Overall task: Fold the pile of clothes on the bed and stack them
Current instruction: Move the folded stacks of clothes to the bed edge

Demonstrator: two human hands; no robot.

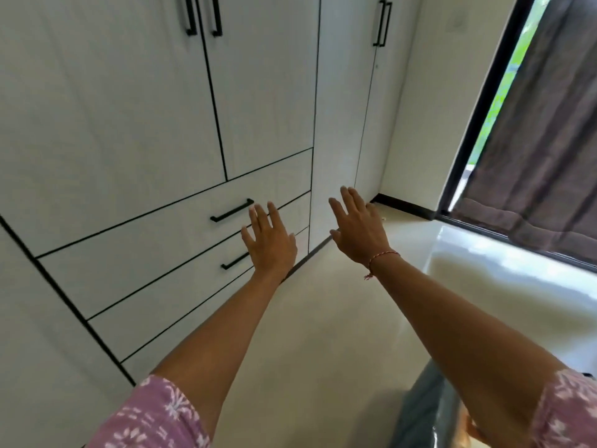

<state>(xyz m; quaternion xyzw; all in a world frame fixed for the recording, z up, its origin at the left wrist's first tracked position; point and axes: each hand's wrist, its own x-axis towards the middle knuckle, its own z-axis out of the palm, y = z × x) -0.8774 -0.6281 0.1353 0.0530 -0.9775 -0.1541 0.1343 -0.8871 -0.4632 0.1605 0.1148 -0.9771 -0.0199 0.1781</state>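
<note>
Both my arms stretch out in front of me over the floor. My left hand (269,242) is held flat, fingers spread and straight, in front of the wardrobe drawers, holding nothing. My right hand (358,231) is also flat with straight fingers and holds nothing; a red thread bracelet circles its wrist. No clothes pile shows in this view. Only a blue-grey corner of the bed (429,412) appears at the bottom right.
A white wardrobe (129,124) with black handles and drawers (181,231) fills the left and centre. Glossy cream floor (323,318) lies below my arms. A dark-framed window with a brown curtain (542,156) is at the right.
</note>
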